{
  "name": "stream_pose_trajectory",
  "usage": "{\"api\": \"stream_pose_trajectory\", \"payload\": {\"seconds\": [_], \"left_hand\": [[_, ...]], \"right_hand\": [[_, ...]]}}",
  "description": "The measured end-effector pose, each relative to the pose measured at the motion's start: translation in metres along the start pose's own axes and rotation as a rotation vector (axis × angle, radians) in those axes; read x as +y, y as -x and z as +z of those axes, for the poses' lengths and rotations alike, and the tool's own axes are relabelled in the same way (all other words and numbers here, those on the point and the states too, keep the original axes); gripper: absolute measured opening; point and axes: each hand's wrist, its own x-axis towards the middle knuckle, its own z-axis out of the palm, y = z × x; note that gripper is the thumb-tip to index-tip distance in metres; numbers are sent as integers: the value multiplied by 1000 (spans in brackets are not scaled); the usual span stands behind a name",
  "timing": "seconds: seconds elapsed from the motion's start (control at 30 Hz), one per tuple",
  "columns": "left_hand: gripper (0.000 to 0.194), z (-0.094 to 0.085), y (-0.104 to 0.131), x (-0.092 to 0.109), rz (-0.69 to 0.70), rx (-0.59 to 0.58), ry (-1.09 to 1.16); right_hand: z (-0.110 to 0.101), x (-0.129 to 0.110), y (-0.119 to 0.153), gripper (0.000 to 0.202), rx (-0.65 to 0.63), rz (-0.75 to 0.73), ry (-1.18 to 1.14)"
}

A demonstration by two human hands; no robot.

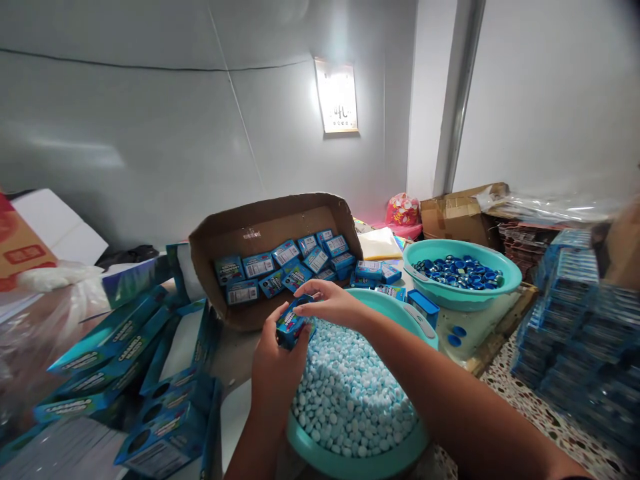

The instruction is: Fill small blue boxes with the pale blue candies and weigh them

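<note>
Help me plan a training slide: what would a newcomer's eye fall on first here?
Probably the turquoise basin of pale-blue candy-like pieces, near the bottom centre. At its upper left in the picture, the left hand holds a small blue box, with the right hand over it. Behind, a brown cardboard carton holds more blue boxes, and a brightly lit poster hangs on the wall.

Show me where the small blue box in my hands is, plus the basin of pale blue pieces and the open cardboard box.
Small blue box (289,323): head view, its printed side.
Basin (359,469): head view, its near wall.
Cardboard box (295,227): head view, its bare inner wall.
</note>
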Motion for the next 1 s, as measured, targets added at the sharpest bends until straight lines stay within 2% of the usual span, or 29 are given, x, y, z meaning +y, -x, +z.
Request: {"api": "stream_pose_trajectory", "payload": {"seconds": [0.1, 0.4, 0.5, 0.57, 0.63, 0.7, 0.77, 0.83, 0.9, 1.0], "left_hand": [[55, -1, 0, 2, -8, -18, -28], [57, 2, 1, -3, 19, 8, 19], [63, 3, 0, -4, 7, 119, 232], [65, -1, -2, -3, 26, 241, 335], [68, -12, -5, -1, 68, 347, 334], [72, -31, -10, -1, 60, 380, 304], [71, -55, -14, -8, -18, 335, 292], [67, -79, -15, -21, -68, 264, 275], [65, -99, -12, -38, -69, 140, 266], [59, -114, -1, -65, -98, -80, 229]], "right_hand": [[0, 2, -1, 41, 29, -13, 14], [4, 3, -8, 18, 92, 33, -54], [2, 8, -11, 31, 54, 93, 55], [0, 15, -11, 37, 40, 116, 174], [-2, 23, -8, 34, 20, 126, 291], [-2, 30, -3, 29, -32, 149, 395], [-2, 32, 2, 32, -137, 167, 522], [0, 29, 6, 39, -302, 144, 723], [2, 23, 8, 44, -459, 99, 916], [5, 18, 9, 53, -537, 122, 955]]}}
